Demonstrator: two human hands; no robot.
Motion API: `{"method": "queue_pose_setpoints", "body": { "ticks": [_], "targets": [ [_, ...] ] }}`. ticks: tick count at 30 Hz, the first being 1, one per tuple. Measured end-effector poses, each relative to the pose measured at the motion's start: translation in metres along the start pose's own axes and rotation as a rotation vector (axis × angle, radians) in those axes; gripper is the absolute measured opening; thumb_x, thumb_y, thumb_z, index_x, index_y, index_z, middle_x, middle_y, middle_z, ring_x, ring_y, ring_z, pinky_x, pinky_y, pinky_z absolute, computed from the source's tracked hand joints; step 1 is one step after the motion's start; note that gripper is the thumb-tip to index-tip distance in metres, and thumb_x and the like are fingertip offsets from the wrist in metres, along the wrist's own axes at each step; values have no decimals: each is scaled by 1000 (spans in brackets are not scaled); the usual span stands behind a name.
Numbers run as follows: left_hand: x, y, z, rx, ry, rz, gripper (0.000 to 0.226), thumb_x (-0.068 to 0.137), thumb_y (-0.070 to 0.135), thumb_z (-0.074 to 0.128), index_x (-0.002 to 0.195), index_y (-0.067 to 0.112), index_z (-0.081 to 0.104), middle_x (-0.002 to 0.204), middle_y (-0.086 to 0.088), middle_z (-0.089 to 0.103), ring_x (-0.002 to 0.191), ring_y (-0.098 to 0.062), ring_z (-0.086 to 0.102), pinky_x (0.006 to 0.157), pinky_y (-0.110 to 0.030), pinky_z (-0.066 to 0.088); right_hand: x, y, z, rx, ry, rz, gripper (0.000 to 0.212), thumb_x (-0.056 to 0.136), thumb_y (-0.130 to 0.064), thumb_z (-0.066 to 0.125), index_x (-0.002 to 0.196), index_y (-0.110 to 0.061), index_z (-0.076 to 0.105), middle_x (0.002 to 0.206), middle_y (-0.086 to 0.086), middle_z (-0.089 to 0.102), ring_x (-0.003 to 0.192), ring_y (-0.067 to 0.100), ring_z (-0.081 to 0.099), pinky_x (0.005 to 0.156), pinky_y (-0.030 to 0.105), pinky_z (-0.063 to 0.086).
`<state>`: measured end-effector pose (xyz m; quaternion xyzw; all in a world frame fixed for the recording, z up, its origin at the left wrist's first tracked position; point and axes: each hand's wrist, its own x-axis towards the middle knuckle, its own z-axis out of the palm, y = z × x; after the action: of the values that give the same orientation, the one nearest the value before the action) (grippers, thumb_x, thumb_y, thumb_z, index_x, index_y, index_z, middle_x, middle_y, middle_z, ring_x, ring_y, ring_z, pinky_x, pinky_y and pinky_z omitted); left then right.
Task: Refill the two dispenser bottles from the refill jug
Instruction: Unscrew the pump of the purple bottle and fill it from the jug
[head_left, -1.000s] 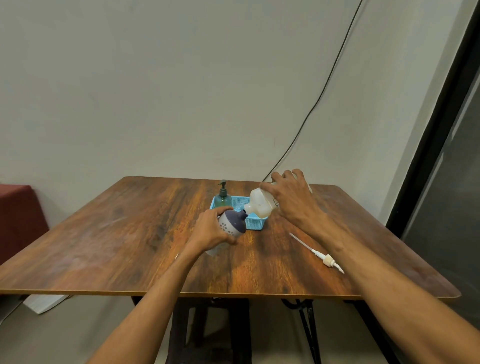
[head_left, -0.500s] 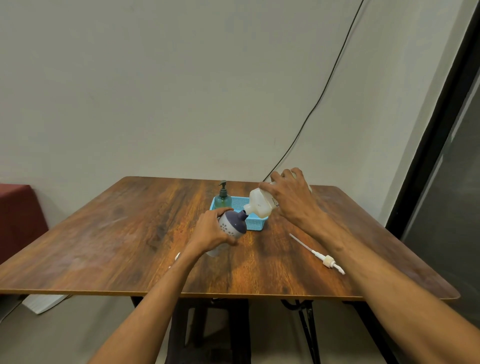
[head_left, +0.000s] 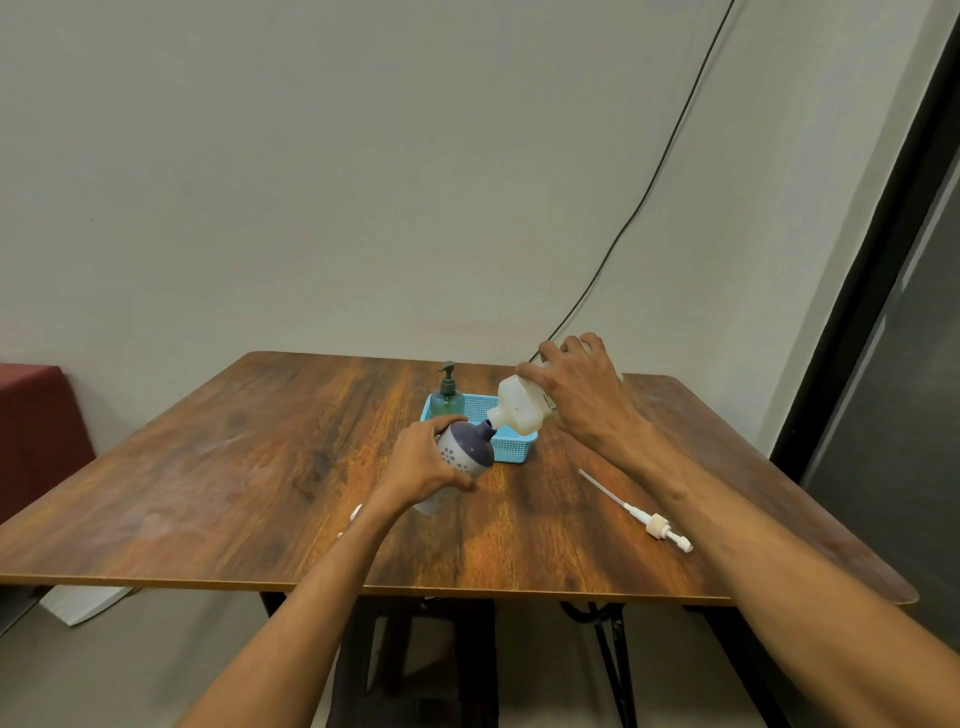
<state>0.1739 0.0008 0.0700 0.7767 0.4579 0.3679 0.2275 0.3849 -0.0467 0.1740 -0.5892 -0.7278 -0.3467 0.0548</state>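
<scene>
My left hand (head_left: 423, 460) grips a white dispenser bottle with a purple dotted top (head_left: 464, 450), tilted toward the right with its bottom near the table. My right hand (head_left: 576, 395) holds the white refill jug (head_left: 519, 408) tipped over, its spout touching the bottle's open neck. A green pump bottle (head_left: 448, 399) stands upright in the left end of a blue basket (head_left: 508, 448). A white pump head with its long tube (head_left: 636, 512) lies on the table to the right.
The wooden table (head_left: 234, 467) ends at a front edge close to me. Another small white part (head_left: 355, 514) pokes out beside my left forearm. A black cable (head_left: 649, 187) runs down the wall behind. A red seat (head_left: 36, 431) is at the left.
The right hand has lifted the back of the jug slightly, tipping it steeper. The left hand and the bottle have hardly moved.
</scene>
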Motion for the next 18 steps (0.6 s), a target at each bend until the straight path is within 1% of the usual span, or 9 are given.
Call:
{"method": "queue_pose_setpoints", "body": {
  "ticks": [4,9,12,18],
  "targets": [
    [0,-1,1,-6,3,-10,81,57,25,94,130,20,59,119,4,63,104,-12,60,84,-21,44,2,0,0,-8,12,-6,48,84,-14,71,128,-29,58,119,9,60,106,34,56,99,49,35],
    [1,-5,2,-21,-3,-8,84,55,28,94,130,20,59,121,3,64,104,-12,61,93,-34,54,4,-1,0,-22,7,-15,48,84,-18,75,128,-29,58,120,8,60,106,33,55,100,48,35],
    [1,-6,2,-25,-1,-7,83,55,29,94,129,21,59,121,3,65,104,-12,61,93,-35,54,5,-1,0,-36,4,-22,51,84,-23,76,130,-29,56,124,9,59,110,33,55,101,49,35],
    [0,-7,2,-46,6,-13,84,52,31,94,128,22,60,119,4,65,104,-12,62,93,-40,56,8,-3,-1,-42,-6,-29,51,84,-24,76,130,-29,55,124,8,58,111,33,55,102,49,35]
  ]
}}
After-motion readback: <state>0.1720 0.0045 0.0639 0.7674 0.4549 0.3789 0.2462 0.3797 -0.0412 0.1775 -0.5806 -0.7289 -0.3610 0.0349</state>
